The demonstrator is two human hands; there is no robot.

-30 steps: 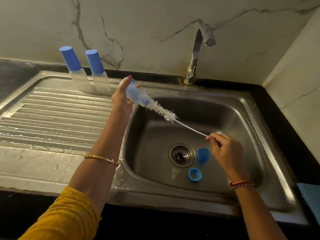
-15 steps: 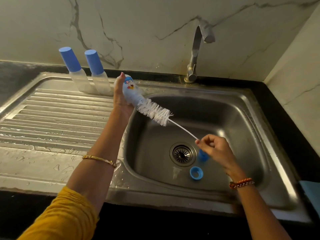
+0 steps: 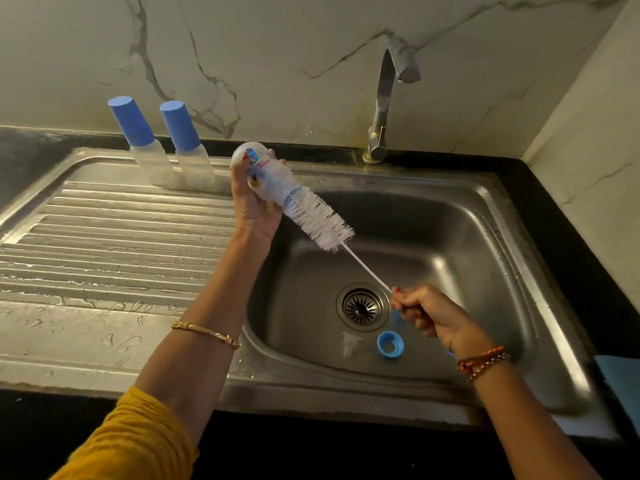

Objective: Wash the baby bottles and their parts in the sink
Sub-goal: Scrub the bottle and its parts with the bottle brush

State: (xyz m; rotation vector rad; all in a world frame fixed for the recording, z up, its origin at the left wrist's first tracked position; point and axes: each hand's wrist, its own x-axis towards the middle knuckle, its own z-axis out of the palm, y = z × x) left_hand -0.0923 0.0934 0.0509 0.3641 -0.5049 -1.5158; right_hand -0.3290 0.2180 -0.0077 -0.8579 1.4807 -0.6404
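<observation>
Now the left hand (image 3: 254, 199) is wrapped around a baby bottle (image 3: 266, 178), held tilted above the left rim of the sink (image 3: 485, 216), base up toward the wall, mouth angled down over the basin. There's printing on the bottle, a blue patch, some red lettering, an orange spot, but it's too small and blurred to read. The bottle brush (image 3: 320, 221) has its white bristles partly inside the bottle's mouth, most of the head showing outside. Its thin white wire handle runs down to the right hand (image 3: 433, 315), fingers curled tight around the end; the tip of the handle is hidden in the fist. A blue ring (image 3: 390, 344) lies on the basin floor beside the drain (image 3: 362, 306). Another blue part peeks out just under the right hand, mostly covered. Two capped bottles (image 3: 166, 147) stand upright at the back of the drainboard, blue caps on, no legible label. A blue thing at the right edge is cut off.
</observation>
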